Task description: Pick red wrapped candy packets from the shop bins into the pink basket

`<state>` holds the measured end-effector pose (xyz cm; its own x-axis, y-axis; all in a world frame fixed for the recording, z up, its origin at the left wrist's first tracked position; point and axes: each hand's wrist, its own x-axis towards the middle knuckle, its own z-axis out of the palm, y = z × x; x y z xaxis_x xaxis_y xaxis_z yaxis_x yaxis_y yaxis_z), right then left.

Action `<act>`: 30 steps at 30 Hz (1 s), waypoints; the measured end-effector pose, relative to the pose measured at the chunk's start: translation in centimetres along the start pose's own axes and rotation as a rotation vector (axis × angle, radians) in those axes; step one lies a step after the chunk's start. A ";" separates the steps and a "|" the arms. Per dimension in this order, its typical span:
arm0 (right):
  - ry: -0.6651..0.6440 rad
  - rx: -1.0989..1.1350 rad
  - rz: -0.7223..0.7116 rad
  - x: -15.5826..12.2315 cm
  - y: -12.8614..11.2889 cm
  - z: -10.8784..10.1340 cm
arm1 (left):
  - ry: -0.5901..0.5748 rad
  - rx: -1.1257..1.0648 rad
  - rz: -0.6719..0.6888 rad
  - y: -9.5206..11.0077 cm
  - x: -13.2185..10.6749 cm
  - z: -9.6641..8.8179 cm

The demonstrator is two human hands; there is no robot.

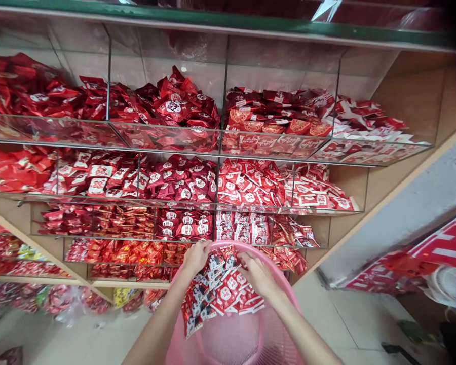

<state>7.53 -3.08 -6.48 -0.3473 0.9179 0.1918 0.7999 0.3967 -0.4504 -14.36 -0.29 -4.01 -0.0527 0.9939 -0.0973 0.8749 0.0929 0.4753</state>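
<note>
Gripping the far rim of a pink basket [292, 299], the left hand [196, 257] has its grip closed there; the right hand [257, 275] reaches among red packets [231, 291] inside — I cannot tell whether its grip pinches one. Beyond stand tiered shelves [421, 101] of red packaged goods, split by clear dividers [226, 76] — the basket hides part of the lowest tiers. Bagged goods [63, 299] lie at lower left, by the tiled floor [99, 337].

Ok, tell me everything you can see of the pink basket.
The pink basket looks plastic and round, with slotted walls. It faces up before the shelves, its near edge out of frame. Red and white packets lie in its far part. The left grip touches the far rim; the right grip is over the packets.
</note>
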 end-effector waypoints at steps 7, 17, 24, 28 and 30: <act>0.115 0.112 -0.041 1.2 -2.5 -4.4 | 0.017 -0.022 0.030 -0.5 0.1 0.2; 0.667 -0.432 -0.122 9.2 -1.8 -18.3 | 0.004 -0.046 -0.006 -0.3 0.0 -0.1; 0.599 -0.816 0.072 12.5 -1.5 -20.4 | 0.006 -0.063 -0.028 -0.1 -0.1 -0.3; 0.604 -0.847 0.053 13.0 -0.7 -20.2 | 0.008 -0.044 -0.025 0.0 -0.1 -0.4; 0.661 -0.819 0.027 12.5 -0.6 -20.4 | 0.004 -0.043 -0.011 0.0 -0.1 -0.4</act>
<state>12.68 8.24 13.96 -0.1859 0.6472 0.7393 0.9753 0.0306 0.2186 -14.56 -0.38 -3.68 -0.0644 0.9930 -0.0994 0.8530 0.1065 0.5109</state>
